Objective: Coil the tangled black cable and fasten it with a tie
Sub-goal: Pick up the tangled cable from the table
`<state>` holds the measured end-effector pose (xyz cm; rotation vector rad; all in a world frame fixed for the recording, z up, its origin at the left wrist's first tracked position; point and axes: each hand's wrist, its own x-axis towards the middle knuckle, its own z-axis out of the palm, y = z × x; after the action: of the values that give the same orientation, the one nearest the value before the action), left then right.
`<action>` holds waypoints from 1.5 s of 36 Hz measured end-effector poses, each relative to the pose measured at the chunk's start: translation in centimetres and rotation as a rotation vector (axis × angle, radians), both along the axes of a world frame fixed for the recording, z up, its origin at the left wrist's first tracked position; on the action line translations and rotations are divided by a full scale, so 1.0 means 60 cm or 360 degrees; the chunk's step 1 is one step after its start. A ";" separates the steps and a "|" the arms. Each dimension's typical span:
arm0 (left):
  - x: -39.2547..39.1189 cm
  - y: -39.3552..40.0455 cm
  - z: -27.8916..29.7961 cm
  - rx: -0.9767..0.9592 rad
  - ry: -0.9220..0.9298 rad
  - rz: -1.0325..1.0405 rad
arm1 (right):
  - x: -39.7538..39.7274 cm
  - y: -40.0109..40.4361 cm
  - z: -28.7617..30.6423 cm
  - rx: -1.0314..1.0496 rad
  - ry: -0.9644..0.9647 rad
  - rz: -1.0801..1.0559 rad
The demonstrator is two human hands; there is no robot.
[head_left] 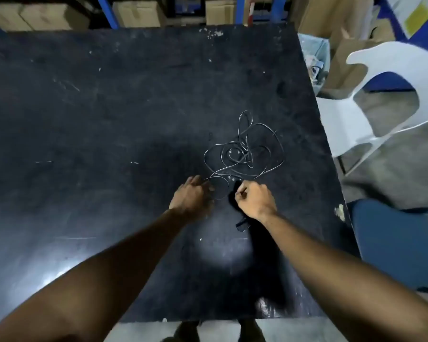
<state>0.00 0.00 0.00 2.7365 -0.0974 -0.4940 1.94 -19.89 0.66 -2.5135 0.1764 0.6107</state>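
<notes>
1. Head view: a tangled black cable (245, 154) is lying in loose, overlapping loops on a dark, scuffed table (109, 119), right of the table's middle and just beyond both hands.
2. The left hand (190, 196) is reaching in with its back to the camera, fingers bent and partly spread, fingertips sitting at the nearest loop of the cable. Whether they are actually pinching the strand cannot be told, since the fingertips are blurred and in shadow.
3. The right hand (255, 198) is curling into a loose fist, thumb pressing against the forefinger. A dark shape is showing at its fingertips and another dark strip (241, 224) is hanging below the wrist; whether this is the cable's end, a tie, or only shadow is unclear.
4. The two hands are hovering close together, a single cable loop lying between them.
5. Both bare forearms are stretching in from the bottom edge of the view.
6. A white plastic chair (371, 99) is standing off the table's right edge, and cardboard boxes (139, 11) are sitting on blue shelving behind the far edge.
</notes>
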 end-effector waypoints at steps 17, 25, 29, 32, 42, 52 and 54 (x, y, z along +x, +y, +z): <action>0.012 -0.043 -0.044 -0.1142 -0.0033 0.0660 | 0.006 0.010 -0.026 0.0445 -0.0130 -0.0173; 0.031 -0.042 0.098 -0.2131 0.0168 0.1248 | 0.008 0.055 0.051 0.0736 -0.0337 0.0237; 0.037 -0.030 0.153 -0.2366 0.0038 0.1506 | 0.035 0.052 0.113 0.0852 -0.0543 0.0111; 0.042 -0.017 0.182 -0.2499 0.0036 0.1635 | 0.055 0.044 0.170 0.0920 -0.0648 0.0159; 0.033 0.008 0.259 -0.2026 -0.0293 0.1553 | 0.117 0.028 0.335 0.1109 -0.0741 0.0281; 0.051 -0.022 0.353 -0.2255 -0.0072 0.0958 | 0.133 0.036 0.397 0.1596 -0.0505 0.0134; 0.055 -0.018 0.363 -0.2419 -0.0024 0.1016 | 0.142 0.030 0.401 0.1572 -0.0578 0.0020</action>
<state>3.32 -1.05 21.81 1.1631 0.2808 -0.0808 10.49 -18.08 24.73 -1.6111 -0.2307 0.1502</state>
